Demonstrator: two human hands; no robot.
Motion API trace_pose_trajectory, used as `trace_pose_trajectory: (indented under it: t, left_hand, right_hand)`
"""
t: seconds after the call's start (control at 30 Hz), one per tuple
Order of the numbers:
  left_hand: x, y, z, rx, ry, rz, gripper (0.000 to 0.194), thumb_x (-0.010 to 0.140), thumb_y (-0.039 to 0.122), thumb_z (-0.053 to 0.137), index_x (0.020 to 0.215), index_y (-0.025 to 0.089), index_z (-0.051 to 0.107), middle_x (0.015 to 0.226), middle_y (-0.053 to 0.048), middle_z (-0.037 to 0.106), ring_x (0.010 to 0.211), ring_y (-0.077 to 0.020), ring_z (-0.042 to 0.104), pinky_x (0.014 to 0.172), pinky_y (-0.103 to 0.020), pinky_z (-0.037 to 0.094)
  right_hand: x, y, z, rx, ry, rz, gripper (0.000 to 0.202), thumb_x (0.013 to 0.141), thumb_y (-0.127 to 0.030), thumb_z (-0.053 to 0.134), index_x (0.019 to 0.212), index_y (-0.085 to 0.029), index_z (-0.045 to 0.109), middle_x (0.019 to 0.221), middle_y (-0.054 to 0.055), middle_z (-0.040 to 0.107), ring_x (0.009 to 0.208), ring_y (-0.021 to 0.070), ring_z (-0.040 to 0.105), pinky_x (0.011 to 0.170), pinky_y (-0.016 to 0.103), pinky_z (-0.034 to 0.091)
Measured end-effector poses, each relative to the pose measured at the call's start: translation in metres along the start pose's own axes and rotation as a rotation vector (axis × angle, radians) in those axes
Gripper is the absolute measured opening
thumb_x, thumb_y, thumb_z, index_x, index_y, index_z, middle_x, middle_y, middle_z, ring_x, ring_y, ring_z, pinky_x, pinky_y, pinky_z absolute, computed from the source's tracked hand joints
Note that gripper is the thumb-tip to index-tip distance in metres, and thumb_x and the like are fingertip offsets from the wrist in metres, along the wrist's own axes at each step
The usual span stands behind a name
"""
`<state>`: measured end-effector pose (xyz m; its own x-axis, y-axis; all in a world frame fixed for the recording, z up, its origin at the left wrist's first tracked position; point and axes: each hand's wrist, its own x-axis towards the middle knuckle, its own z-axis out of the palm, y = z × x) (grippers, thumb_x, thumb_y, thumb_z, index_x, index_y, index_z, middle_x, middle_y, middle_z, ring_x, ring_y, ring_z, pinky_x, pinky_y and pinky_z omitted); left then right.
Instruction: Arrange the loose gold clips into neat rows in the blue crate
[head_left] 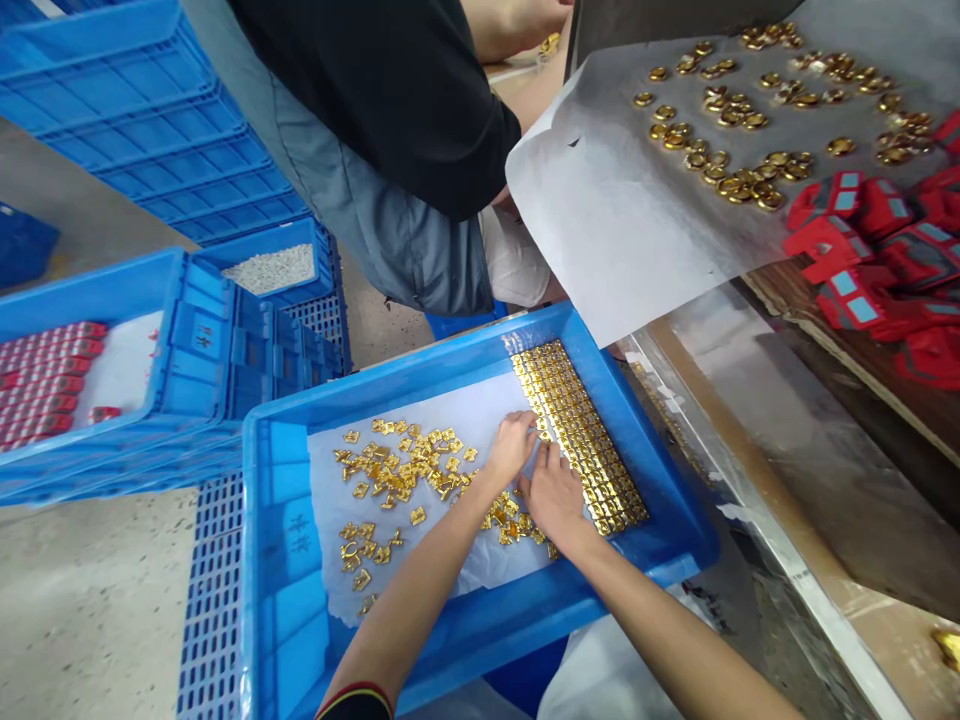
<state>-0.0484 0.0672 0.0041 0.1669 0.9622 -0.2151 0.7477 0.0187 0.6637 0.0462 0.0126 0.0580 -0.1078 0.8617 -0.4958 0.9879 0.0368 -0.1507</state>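
Note:
A blue crate [281, 580] lined with white paper [472, 565] lies in front of me. At its right side, small shiny gold pieces stand in tight straight rows [589, 440]. Loose gold pieces [416, 460] are scattered over the paper to the left. My left hand [511, 447] is at the left edge of the rows, its fingers pinched together at a small gold piece. Close beside it, my right hand [553, 490] has its fingers bent and together, tips against the edge of the rows. What lies under these fingertips is hidden.
White paper [600, 230] with round gold parts [739, 185] overhangs the bench at right, beside red toy vehicle parts [862, 260]. Another person [390, 130] sits ahead. Stacked blue crates [202, 340] stand left, one holding rows of red parts [49, 380].

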Motion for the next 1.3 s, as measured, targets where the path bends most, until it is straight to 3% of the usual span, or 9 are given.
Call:
trace_pose_trajectory:
  t: [0.27,0.4,0.47,0.57,0.73,0.97,1.2,1.3]
  left_hand:
    - [-0.001,-0.005,0.004,-0.201,0.016,0.014,0.024,0.081,0.008,0.056,0.101,0.019,0.063,0.095,-0.004,0.073,0.089,-0.0167,0.068,0.088,-0.032,0.055]
    - [-0.008,-0.006,-0.006,-0.206,0.020,0.014,0.024,0.084,0.011,0.056,0.105,0.020,0.062,0.099,-0.004,0.073,0.093,-0.0166,0.068,0.090,-0.031,0.055]
    - [-0.019,-0.014,-0.019,-0.139,0.046,0.021,0.023,0.086,0.013,0.055,0.107,0.020,0.063,0.101,-0.005,0.072,0.094,-0.0178,0.067,0.091,-0.032,0.054]
    - [-0.045,-0.033,-0.042,0.068,0.100,0.009,0.021,0.089,0.014,0.052,0.105,0.020,0.064,0.100,-0.007,0.070,0.096,-0.0211,0.065,0.093,-0.037,0.051]
    - [-0.083,-0.055,-0.061,0.394,0.004,-0.026,0.017,0.091,0.021,0.053,0.105,0.022,0.064,0.103,-0.008,0.066,0.107,-0.0277,0.057,0.092,-0.042,0.046]
    - [-0.073,-0.046,-0.051,0.507,-0.008,-0.011,0.016,0.091,0.016,0.051,0.095,0.021,0.065,0.099,-0.010,0.064,0.109,-0.0280,0.052,0.092,-0.042,0.041]
    - [-0.048,-0.017,-0.034,0.548,0.006,-0.022,0.016,0.092,0.014,0.051,0.098,0.018,0.066,0.098,-0.011,0.065,0.104,-0.0271,0.052,0.088,-0.041,0.039]
    - [-0.043,-0.008,-0.024,0.543,0.017,-0.018,0.015,0.089,0.014,0.054,0.097,0.018,0.066,0.098,-0.011,0.064,0.104,-0.0270,0.052,0.087,-0.040,0.038]
  right_hand:
    - [0.006,-0.002,-0.001,0.000,0.033,0.037,0.055,0.093,-0.030,0.052,0.142,-0.006,0.044,0.138,0.025,0.049,0.113,0.0298,0.060,0.094,0.038,0.049]
    - [0.002,0.000,-0.006,-0.008,0.016,0.017,0.054,0.095,-0.033,0.050,0.143,-0.008,0.043,0.138,0.024,0.049,0.111,0.0285,0.061,0.089,0.037,0.050]
    - [-0.004,0.004,-0.010,-0.015,0.004,-0.002,0.053,0.097,-0.034,0.048,0.143,-0.009,0.042,0.138,0.023,0.049,0.109,0.0274,0.063,0.086,0.035,0.050]
    - [-0.013,0.012,-0.014,-0.017,-0.055,-0.079,0.039,0.099,-0.031,0.044,0.133,-0.014,0.052,0.125,0.017,0.057,0.101,0.0240,0.066,0.081,0.031,0.049]
    - [-0.015,0.008,-0.016,-0.047,-0.166,-0.255,0.028,0.099,-0.019,0.041,0.119,-0.018,0.060,0.119,0.012,0.060,0.101,0.0211,0.065,0.080,0.027,0.047]
    - [-0.006,-0.012,-0.014,-0.128,-0.235,-0.258,0.039,0.090,0.004,0.038,0.116,-0.012,0.063,0.116,0.015,0.064,0.103,0.0217,0.068,0.082,0.027,0.050]
    - [0.002,-0.009,0.000,-0.235,0.083,-0.202,0.035,0.089,0.005,0.039,0.104,-0.008,0.067,0.102,0.019,0.068,0.092,0.0228,0.071,0.076,0.029,0.055]
    - [0.001,-0.012,0.006,-0.263,0.136,-0.232,0.035,0.088,0.006,0.040,0.100,-0.008,0.069,0.097,0.018,0.069,0.089,0.0225,0.071,0.072,0.029,0.057]
